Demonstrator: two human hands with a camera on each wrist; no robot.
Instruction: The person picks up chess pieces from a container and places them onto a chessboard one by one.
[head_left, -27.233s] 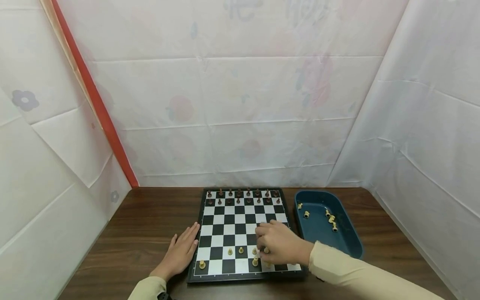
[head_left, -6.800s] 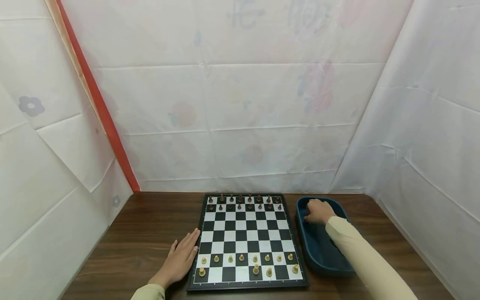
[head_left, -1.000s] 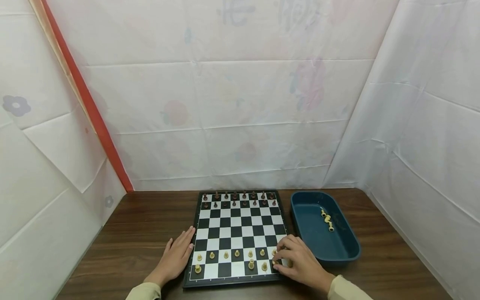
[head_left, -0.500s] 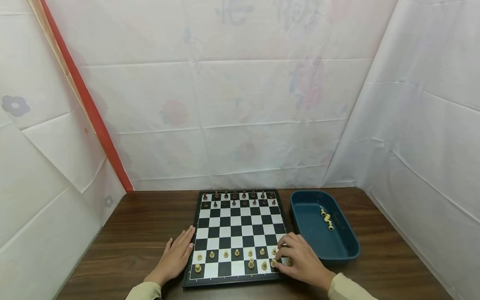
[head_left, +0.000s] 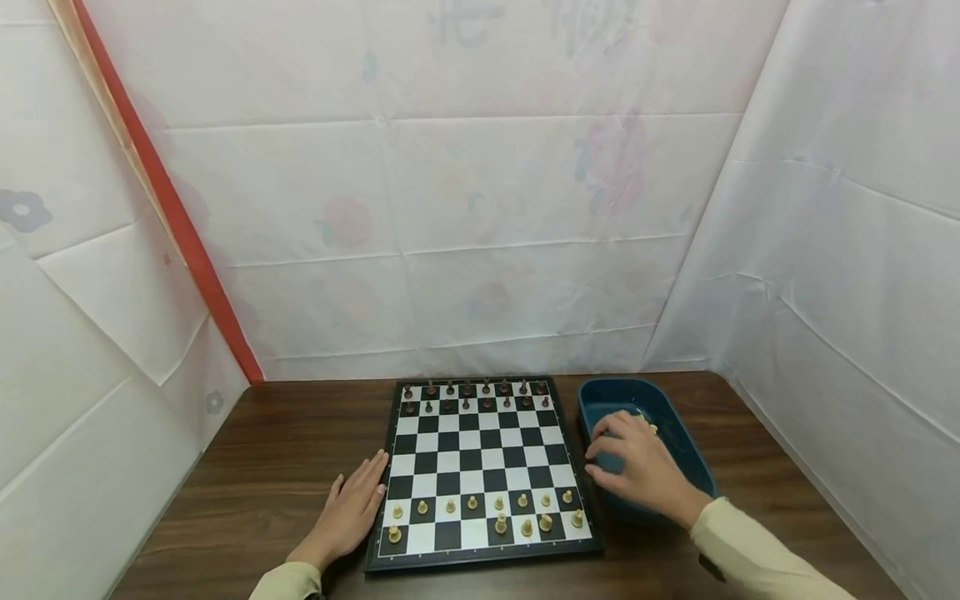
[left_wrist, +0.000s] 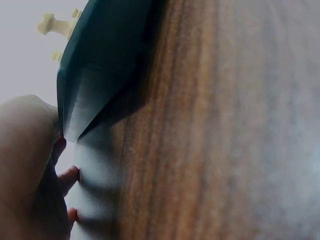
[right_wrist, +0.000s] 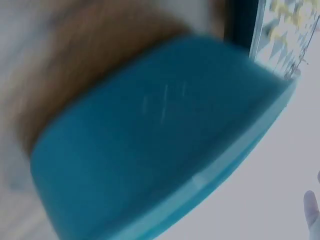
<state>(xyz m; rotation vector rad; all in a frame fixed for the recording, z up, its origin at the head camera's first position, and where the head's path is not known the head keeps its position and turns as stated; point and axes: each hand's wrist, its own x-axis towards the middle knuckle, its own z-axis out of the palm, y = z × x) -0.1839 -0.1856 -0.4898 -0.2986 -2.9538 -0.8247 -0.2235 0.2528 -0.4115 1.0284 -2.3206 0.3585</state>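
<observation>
My left hand [head_left: 347, 508] lies flat on the table, its fingertips touching the left edge of the chessboard [head_left: 459, 461]. Over the blue tray [head_left: 611, 396], my right hand [head_left: 641, 462] hovers with loosely bent fingers, thumb apart, and nothing visible between them. A pale chess piece [head_left: 545, 522] stands in the nearest row, beside another piece [head_left: 527, 527]. A line of pale pawns [head_left: 472, 502] fills the row ahead of it. Inside the tray, a few pale pieces [head_left: 652, 428] show past the right hand, which partly covers them. Only fingertips [right_wrist: 311, 206] appear in the right wrist view.
Dark red chess pieces [head_left: 467, 403] fill the two far rows of the board. The brown wooden table [head_left: 300, 433] extends to both sides. White sheets [head_left: 450, 317] hang behind and at both sides, with a red strip [head_left: 197, 258] at left.
My right hand has let go of a pale chess piece on the near row and moved right, over the tray. The left hand stays at the board's edge.
</observation>
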